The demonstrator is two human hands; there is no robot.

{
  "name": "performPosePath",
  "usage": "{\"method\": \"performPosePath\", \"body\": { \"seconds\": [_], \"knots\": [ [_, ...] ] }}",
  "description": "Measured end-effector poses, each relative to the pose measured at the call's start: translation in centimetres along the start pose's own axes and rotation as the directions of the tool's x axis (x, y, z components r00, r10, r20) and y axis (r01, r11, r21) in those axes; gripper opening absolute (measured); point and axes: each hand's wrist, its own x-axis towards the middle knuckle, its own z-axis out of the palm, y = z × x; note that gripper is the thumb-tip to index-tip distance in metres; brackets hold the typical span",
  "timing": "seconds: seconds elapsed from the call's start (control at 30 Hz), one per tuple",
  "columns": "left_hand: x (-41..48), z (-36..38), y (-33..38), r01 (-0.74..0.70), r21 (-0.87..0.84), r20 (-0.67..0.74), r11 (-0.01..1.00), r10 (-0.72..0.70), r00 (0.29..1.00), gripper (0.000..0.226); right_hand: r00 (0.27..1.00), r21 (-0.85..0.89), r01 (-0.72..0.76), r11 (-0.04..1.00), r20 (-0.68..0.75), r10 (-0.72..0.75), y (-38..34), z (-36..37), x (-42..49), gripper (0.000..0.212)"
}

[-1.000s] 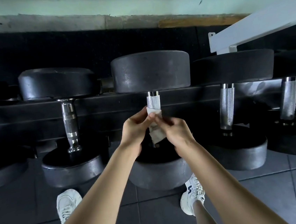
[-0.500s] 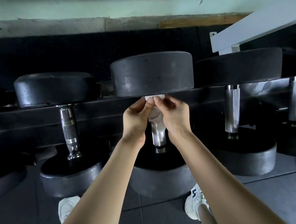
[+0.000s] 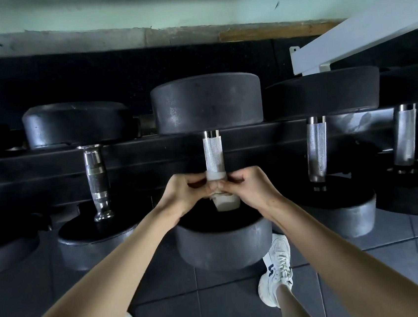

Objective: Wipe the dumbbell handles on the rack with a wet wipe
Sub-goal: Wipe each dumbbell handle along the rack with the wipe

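A black dumbbell sits on the rack straight ahead, its knurled steel handle [image 3: 213, 152] running away from me. A white wet wipe [image 3: 216, 176] is wrapped round the near part of that handle, with a loose end hanging below. My left hand [image 3: 183, 194] and my right hand [image 3: 248, 189] meet at the wipe, fingers curled and pinching it around the handle from either side. The handle's near end is hidden behind my fingers.
More dumbbells lie on the black rack [image 3: 49, 172]: one with a smooth chrome handle [image 3: 96, 180] to the left, two with knurled handles [image 3: 317, 152] [image 3: 405, 135] to the right. A white frame beam [image 3: 359, 31] crosses the upper right. My shoes [image 3: 278, 267] stand on dark floor tiles.
Both hands have slid the wipe from the far end of the handle, by the rear weight, back toward me to the near end, baring the knurled steel.
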Motion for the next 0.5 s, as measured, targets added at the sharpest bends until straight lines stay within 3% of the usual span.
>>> {"method": "performPosePath", "body": {
  "seconds": [0.13, 0.2, 0.4, 0.5],
  "knots": [
    [0.7, 0.8, 1.3, -0.075, -0.262, -0.157, 0.962, 0.035, 0.987, 0.027, 0.987, 0.28, 0.045, 0.959, -0.159, 0.0, -1.5, 0.6, 0.8, 0.005],
    [1.5, 1.0, 2.3, -0.134, -0.274, -0.23, 0.952, 0.07, 0.971, 0.023, 0.98, 0.408, 0.054, 0.911, -0.196, 0.03, -2.7, 0.8, 1.5, 0.005],
    [2.6, 1.2, 3.4, -0.244, -0.297, -0.311, 0.923, 0.148, 0.939, 0.019, 0.961, 0.522, 0.143, 0.841, -0.275, 0.008, -4.8, 0.9, 2.9, 0.017],
    [2.1, 1.1, 3.3, -0.245, -0.282, -0.249, 0.928, 0.176, 0.952, 0.017, 0.967, 0.476, 0.109, 0.872, -0.255, 0.018, -4.2, 1.0, 2.8, 0.022]
  ]
}}
